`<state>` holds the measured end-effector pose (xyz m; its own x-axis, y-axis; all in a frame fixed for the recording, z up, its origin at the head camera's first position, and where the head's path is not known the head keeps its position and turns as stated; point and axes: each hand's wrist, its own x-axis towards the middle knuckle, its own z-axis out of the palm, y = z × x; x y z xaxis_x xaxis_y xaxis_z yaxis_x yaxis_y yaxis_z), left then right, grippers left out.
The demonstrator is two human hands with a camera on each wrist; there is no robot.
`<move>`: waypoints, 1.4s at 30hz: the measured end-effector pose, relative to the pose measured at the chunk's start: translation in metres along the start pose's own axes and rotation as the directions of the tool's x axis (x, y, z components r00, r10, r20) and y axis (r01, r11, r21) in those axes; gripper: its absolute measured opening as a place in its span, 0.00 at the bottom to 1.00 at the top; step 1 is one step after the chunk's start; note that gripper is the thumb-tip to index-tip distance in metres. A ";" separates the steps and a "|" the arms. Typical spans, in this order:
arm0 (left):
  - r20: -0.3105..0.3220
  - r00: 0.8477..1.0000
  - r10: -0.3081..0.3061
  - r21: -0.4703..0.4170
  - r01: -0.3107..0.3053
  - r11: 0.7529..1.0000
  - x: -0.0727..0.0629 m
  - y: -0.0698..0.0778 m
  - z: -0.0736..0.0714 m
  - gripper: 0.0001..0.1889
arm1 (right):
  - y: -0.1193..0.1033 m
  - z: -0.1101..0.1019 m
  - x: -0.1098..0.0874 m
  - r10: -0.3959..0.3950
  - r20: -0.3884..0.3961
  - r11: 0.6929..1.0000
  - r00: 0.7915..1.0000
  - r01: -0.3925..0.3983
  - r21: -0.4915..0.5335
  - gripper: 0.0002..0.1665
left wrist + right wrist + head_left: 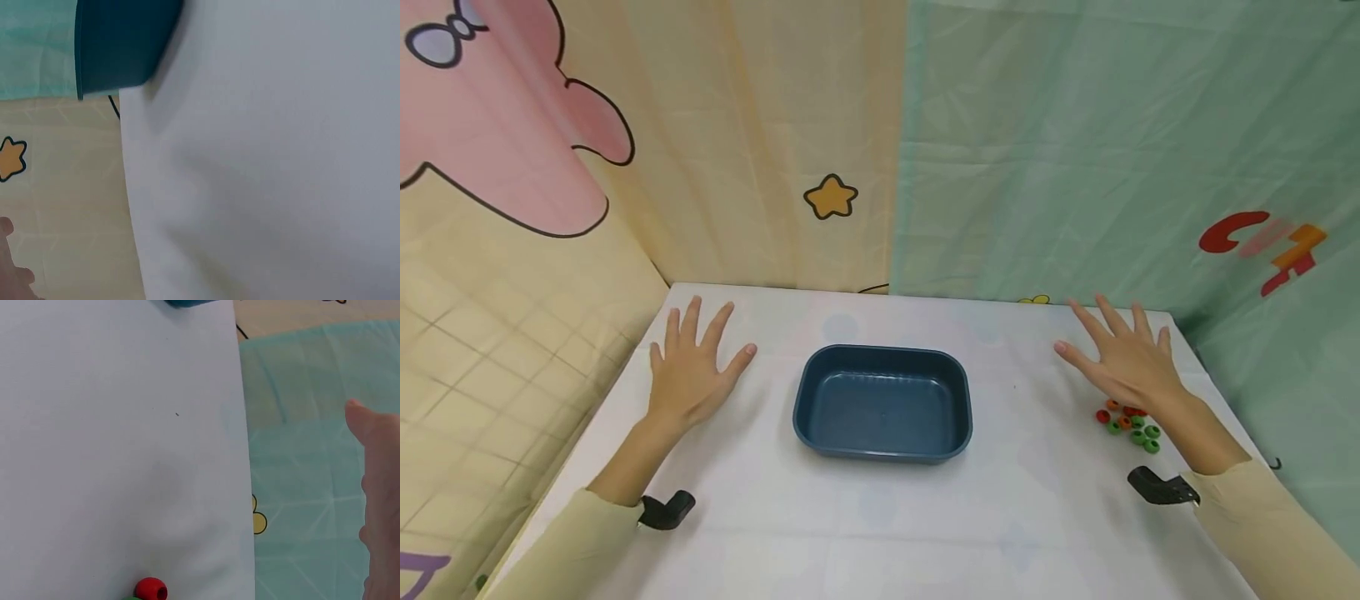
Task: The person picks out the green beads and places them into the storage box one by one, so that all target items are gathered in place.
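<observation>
A dark blue rectangular tub stands in the middle of the white table, nothing inside it. To its left my left hand hovers over the table with fingers spread and holds nothing. My right hand is held the same way on the right, fingers straight and apart. Just below that palm lies a small heap of red, green and orange beads, partly covered by the hand and wrist. A red bead with a hole shows at the bottom of the right wrist view.
The white table ends at hanging cloth on the far and side edges, a yellow curtain on the left and a green curtain on the right. Each wrist carries a black camera mount.
</observation>
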<state>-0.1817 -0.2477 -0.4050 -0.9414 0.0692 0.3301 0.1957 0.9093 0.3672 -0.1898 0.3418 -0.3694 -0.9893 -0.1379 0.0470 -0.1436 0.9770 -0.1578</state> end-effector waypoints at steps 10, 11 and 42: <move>0.230 0.973 0.021 -0.533 0.108 0.839 -0.054 0.044 0.034 0.51 | 0.019 0.012 -0.018 -0.012 -0.047 0.998 0.999 0.016 0.066 0.51; 0.240 0.971 0.024 -0.575 0.122 0.809 -0.058 0.049 0.037 0.51 | 0.020 0.013 -0.020 -0.016 -0.050 0.997 0.999 0.020 0.070 0.50; 0.278 0.953 -0.122 -0.889 0.303 0.343 -0.094 0.101 0.068 0.58 | 0.110 0.063 -0.080 0.047 -0.106 0.979 0.993 -0.025 0.201 0.42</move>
<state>-0.0925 -0.1339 -0.4582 -0.9972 0.0692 0.0282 0.0261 -0.0318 0.9992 -0.1276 0.4501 -0.4529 -0.9868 -0.0740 0.1439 -0.1212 0.9273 -0.3543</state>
